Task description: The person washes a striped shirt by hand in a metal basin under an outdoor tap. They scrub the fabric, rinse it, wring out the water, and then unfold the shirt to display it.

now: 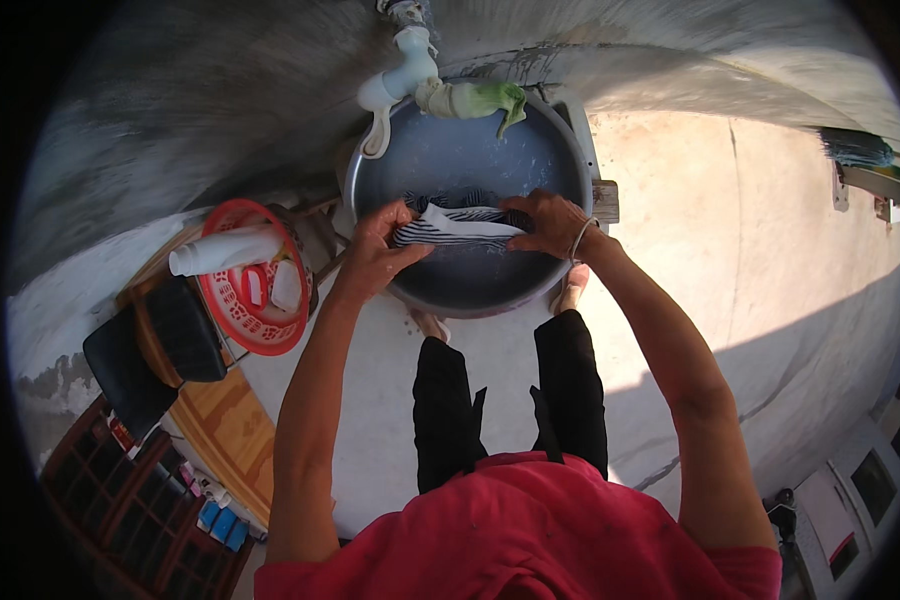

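Note:
Between my two hands a piece of black-and-white striped cloth (450, 234) is stretched sideways, its white inner side partly turned up. My left hand (386, 244) pinches one end with thumb and fingers. The opposite end is gripped by my right hand (551, 225), which has a bangle at the wrist. Both hands are over a large round metal basin (465, 154). More dark striped fabric (474, 196) shows in the basin just behind the held cloth. How much water the basin contains is hard to tell.
A pale plastic tap (401, 82) and a green-and-white cloth-like hose end (480, 100) overhang the basin's far rim. On the left, a red plastic basket (296, 330) holds a white bottle (229, 250) and a red brush-like item (253, 287). Beside it stands a black chair (187, 330).

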`<move>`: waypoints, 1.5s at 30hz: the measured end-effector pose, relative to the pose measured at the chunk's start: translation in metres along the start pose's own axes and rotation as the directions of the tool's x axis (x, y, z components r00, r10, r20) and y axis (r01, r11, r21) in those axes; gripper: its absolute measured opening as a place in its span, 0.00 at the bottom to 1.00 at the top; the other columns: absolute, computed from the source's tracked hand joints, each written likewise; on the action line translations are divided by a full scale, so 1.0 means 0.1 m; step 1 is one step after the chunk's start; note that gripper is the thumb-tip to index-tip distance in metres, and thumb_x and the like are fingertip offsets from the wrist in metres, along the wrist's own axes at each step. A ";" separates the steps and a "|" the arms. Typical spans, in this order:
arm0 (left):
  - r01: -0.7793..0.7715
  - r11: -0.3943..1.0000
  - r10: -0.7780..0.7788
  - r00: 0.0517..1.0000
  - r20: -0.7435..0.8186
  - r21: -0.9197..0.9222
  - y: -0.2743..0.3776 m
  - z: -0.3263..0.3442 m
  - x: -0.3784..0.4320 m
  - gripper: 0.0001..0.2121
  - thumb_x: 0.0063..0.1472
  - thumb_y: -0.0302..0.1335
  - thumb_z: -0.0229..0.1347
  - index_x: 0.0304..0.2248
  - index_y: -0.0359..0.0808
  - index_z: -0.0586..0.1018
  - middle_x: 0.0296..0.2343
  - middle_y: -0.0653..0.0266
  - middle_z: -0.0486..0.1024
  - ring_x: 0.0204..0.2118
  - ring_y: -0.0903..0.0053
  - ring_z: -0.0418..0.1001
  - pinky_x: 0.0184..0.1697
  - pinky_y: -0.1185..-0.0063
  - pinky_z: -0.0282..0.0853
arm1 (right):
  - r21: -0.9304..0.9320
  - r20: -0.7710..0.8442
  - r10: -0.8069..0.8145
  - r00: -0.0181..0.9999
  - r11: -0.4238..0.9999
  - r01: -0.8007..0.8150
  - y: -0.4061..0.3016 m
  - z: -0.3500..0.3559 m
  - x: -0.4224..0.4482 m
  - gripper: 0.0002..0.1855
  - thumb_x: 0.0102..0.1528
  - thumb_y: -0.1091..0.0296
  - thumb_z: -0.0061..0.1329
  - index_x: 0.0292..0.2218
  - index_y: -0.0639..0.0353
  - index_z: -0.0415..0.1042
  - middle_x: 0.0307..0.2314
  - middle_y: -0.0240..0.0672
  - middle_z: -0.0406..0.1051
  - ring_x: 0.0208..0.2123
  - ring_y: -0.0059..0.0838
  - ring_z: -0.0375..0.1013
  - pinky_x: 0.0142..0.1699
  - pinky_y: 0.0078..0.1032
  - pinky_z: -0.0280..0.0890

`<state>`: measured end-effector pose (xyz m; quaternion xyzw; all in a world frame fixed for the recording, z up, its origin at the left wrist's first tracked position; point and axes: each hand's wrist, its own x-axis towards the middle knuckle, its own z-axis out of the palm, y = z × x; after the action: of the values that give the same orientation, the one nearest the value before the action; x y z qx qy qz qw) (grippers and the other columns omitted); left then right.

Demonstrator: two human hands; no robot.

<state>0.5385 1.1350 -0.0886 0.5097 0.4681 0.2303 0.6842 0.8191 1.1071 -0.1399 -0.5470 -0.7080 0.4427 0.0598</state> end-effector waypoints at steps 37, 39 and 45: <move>-0.281 0.874 0.373 0.911 -0.177 0.397 -0.01 0.09 -0.32 0.10 0.45 0.14 0.50 0.27 0.32 0.63 0.26 0.61 0.66 0.30 0.78 0.64 0.38 0.82 0.61 | 0.073 -0.392 -0.165 0.905 0.975 0.210 -0.28 -0.17 -0.19 0.10 0.42 0.75 0.49 0.31 0.62 0.68 0.28 0.39 0.70 0.31 0.42 0.72 0.35 0.33 0.67; -0.130 0.870 0.218 0.967 -0.134 0.476 -0.52 0.17 -0.18 0.09 0.46 0.15 0.48 0.29 0.32 0.63 0.28 0.59 0.68 0.33 0.72 0.68 0.39 0.77 0.62 | -0.026 -0.357 -0.082 0.930 0.997 0.078 -0.03 0.27 -0.05 0.09 0.44 0.72 0.48 0.31 0.60 0.68 0.29 0.39 0.70 0.32 0.43 0.72 0.36 0.34 0.67; -0.145 0.659 0.194 0.981 0.019 0.738 -1.12 0.67 0.16 0.15 0.45 0.18 0.53 0.35 0.35 0.67 0.30 0.54 0.72 0.37 0.59 0.70 0.41 0.68 0.57 | -0.342 -0.308 -0.006 0.951 0.934 -0.105 0.32 1.05 0.15 0.14 0.47 0.65 0.48 0.37 0.56 0.67 0.30 0.44 0.71 0.35 0.45 0.72 0.38 0.38 0.67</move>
<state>0.5867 1.0732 -0.1946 0.7757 0.4922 0.1003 0.3821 0.7770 1.0608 -0.2314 -0.6280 -0.7443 0.2200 0.0571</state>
